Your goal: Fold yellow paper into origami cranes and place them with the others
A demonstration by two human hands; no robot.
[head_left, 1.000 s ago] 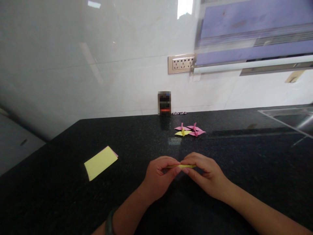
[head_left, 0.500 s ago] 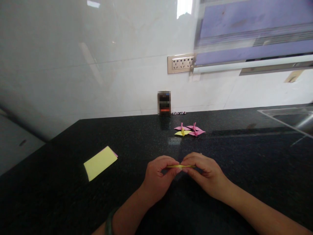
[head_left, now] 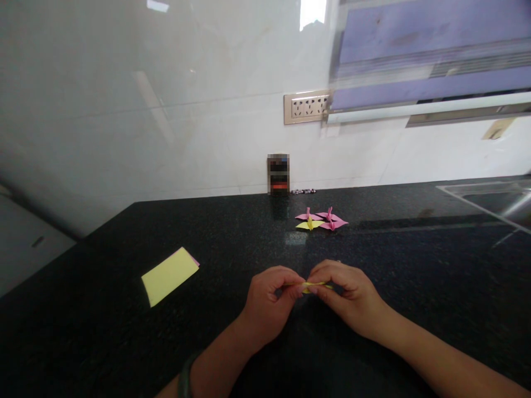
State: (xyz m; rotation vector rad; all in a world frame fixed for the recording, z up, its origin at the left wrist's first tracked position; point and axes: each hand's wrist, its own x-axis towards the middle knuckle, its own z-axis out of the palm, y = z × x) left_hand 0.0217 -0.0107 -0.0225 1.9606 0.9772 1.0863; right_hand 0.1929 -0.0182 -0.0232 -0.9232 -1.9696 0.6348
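A narrow folded yellow paper piece (head_left: 314, 286) is pinched between both my hands just above the black stone counter (head_left: 103, 331). My left hand (head_left: 269, 301) has its fingers curled and closed on the paper's left end. My right hand (head_left: 346, 298) pinches the right end with thumb and fingers. Farther back on the counter lie finished paper cranes (head_left: 321, 220), two pink and one yellow. A stack of flat yellow paper sheets (head_left: 169, 275) with a pink edge showing lies to the left.
A small dark box (head_left: 278, 174) stands against the white wall, with a short string of beads (head_left: 303, 192) beside it. A wall socket strip (head_left: 306, 108) sits above. A metal sink (head_left: 493, 202) is at the far right. A dark band circles my left wrist (head_left: 185, 376).
The paper piece between my fingers looks shorter and more bunched than before. Both hands have shifted slightly toward me and closed tighter on it.
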